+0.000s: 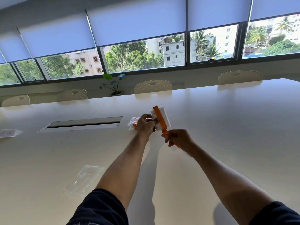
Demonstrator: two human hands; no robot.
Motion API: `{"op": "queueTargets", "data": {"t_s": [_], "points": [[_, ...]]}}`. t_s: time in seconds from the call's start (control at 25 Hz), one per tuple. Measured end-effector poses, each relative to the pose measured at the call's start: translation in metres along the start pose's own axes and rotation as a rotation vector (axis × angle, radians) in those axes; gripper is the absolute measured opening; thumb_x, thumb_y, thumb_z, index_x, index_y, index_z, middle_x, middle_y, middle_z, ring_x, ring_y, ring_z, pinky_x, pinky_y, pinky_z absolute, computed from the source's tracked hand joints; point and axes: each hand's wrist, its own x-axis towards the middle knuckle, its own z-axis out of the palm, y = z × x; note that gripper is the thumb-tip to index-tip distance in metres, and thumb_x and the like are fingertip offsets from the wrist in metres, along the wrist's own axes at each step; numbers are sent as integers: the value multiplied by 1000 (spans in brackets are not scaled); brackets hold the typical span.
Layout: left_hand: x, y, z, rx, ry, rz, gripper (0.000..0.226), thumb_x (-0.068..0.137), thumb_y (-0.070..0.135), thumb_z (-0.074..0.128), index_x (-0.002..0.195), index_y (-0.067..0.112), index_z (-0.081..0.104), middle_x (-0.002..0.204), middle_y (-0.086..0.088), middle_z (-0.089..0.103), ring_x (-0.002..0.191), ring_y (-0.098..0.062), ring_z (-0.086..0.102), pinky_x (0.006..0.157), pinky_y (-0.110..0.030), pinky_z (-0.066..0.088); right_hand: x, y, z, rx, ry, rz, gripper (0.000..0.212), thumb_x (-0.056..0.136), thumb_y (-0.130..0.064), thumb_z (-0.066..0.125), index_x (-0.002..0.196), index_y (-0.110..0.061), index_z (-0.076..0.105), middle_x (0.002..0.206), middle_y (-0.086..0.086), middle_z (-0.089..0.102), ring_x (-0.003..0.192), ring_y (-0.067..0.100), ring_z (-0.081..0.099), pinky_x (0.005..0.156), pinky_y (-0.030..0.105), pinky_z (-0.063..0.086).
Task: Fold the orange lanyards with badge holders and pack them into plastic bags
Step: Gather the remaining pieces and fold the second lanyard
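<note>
Above the white worktop [211, 127], the left hand [146, 125] pinches the badge holder [164, 118] while the right hand [178, 138] has its grip curled round the orange lanyard [159, 117] wrapped across it. An empty plastic bag [84, 179] lies near the left forearm, and a packed bag [134, 123] sits just behind the left hand.

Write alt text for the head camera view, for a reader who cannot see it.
Above a long white table, the left hand grips a white badge holder while the right hand pinches its orange lanyard, which runs across the holder. An empty plastic bag lies near the left arm; a packed bag lies behind the left hand.
</note>
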Motion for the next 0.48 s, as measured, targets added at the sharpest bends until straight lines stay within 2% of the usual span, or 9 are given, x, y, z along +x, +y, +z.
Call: {"op": "queueTargets", "data": {"t_s": [0.16,0.24,0.36,0.48], "points": [[-1,-5,-4,87,-46,48,26,83,16,81,96,17,58,106,-11,72,88,-27,70,48,-19,51,-2,-11,-1,-35,107,-88,5,85,-17,80,82,-20,82,84,6,74,72,20,68,66,30,54],[-2,-7,-5,122,-59,59,24,84,14,79,96,18,59,103,-11,73,84,-25,71,44,-16,48,-2,-18,-2,15,192,-103,9,82,-21,82,73,-23,81,91,2,71,75,12,65,61,22,51],[-3,-10,-7,183,-92,85,22,84,16,78,95,22,60,96,-9,73,78,-19,72,45,-16,48,-2,-22,-3,184,221,-64,14,86,-25,80,73,-20,81,81,-1,75,61,4,61,54,11,44],[-5,-14,-8,227,-205,123,27,81,24,82,100,18,64,91,-8,75,73,-16,73,54,-22,54,-1,-23,-4,159,255,-7,22,89,-28,77,68,-21,79,59,-3,68,53,4,55,53,9,40]]}}
